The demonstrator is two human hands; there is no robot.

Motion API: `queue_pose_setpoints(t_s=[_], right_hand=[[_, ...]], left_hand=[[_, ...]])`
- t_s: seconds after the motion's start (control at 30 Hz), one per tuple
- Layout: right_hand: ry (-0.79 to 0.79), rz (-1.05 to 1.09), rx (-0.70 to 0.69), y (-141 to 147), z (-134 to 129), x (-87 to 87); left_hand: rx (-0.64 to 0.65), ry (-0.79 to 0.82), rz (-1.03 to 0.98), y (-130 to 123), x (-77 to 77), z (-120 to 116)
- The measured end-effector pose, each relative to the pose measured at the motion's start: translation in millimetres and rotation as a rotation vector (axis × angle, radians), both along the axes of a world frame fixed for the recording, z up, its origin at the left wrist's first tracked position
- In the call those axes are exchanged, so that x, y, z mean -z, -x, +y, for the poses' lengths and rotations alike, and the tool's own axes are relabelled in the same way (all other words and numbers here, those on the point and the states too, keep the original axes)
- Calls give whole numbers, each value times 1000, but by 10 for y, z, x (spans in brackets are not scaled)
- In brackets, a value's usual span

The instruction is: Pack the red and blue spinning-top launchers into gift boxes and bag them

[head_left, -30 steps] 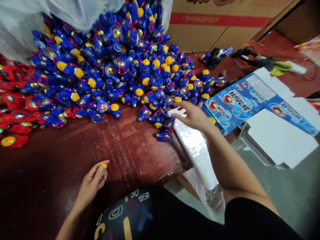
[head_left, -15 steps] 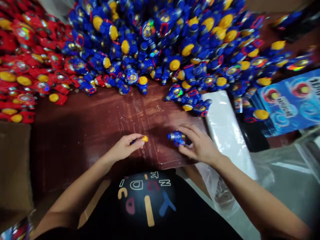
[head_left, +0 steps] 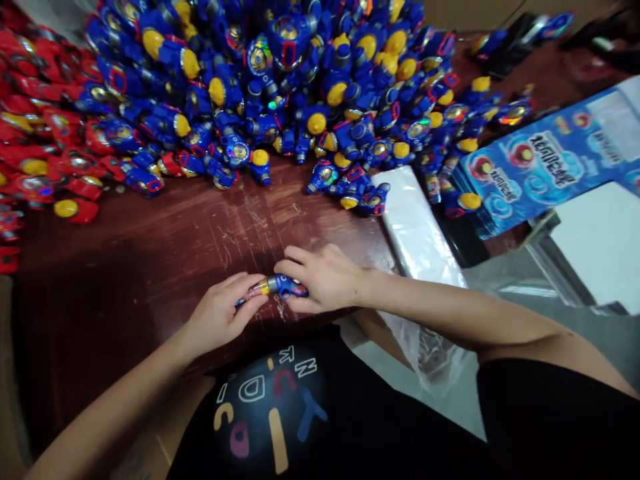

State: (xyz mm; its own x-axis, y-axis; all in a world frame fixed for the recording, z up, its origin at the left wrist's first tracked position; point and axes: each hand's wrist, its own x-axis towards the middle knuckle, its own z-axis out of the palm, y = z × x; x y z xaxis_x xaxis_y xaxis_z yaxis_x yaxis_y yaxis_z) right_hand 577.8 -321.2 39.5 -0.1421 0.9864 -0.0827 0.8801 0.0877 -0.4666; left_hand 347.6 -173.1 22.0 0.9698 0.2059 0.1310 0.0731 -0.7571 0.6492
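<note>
The dark red desk [head_left: 150, 227] lies under everything here, and the heap of blue toys [head_left: 317, 123] spreads along its far side. Left of that heap, and mingling with its edge, are the red toys [head_left: 65, 127]. Right of the heap, nearer the person, lie the flat blue printed cartons [head_left: 545, 157], partly overlapped by blank white card [head_left: 600, 247]. The white plastic bags [head_left: 420, 227] run from the heap's near right edge towards the person.

Both hands are in front of the heap, well apart from it, close together low over the desk. The right hand [head_left: 330, 277] has its fingers curled round a blue toy [head_left: 293, 287], grey collar facing left. The left hand [head_left: 215, 317] pinches a small yellow-ended piece [head_left: 257, 290] between thumb and fingers; its far end is hidden in the grip.

The two ends meet or nearly meet; actual contact is hard to tell. The step in hand looks like lining up piece and collar. From here, the move calls for both held straight, end to end, with steady, even pressure.
</note>
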Motion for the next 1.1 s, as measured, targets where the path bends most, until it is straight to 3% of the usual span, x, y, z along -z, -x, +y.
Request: queue_pose_setpoints(t_s=[0.1, 0.17, 0.2, 0.27, 0.37, 0.57, 0.67, 0.77, 0.83, 0.9, 0.97, 1.1], right_hand=[[483, 471, 98, -24, 126, -47], [758, 710, 120, -83, 193, -44], [804, 782, 141, -117, 216, -39], [684, 816, 192, -171, 232, -31], [276, 581, 207, -186, 178, 5], [-275, -17, -9, -186, -97, 277], [-516, -226, -143, -319, -104, 358], [-629, -337, -235, -402, -51, 343], [-656, -338, -242, -400, -37, 322], [-595, -264, -220, -364, -47, 300], [-401, -88, -149, -306, -63, 259], [129, 288, 73, -168, 14, 152]], left_hand=[[218, -466, -216, -15, -10, 88], [306, -580, -273, -36, -7, 174], [306, -577, -273, -46, 3, 220], [239, -503, -244, -67, 39, 303], [138, -352, -121, -113, 89, 350], [110, -92, 175, -333, -87, 142], [119, 261, 318, -496, -148, 189], [144, 719, 522, -591, -188, 292], [164, 848, 633, -616, -240, 325], [171, 716, 648, -599, -286, 317], [199, 426, 549, -529, -265, 282], [256, -131, 231, -324, 70, 221]])
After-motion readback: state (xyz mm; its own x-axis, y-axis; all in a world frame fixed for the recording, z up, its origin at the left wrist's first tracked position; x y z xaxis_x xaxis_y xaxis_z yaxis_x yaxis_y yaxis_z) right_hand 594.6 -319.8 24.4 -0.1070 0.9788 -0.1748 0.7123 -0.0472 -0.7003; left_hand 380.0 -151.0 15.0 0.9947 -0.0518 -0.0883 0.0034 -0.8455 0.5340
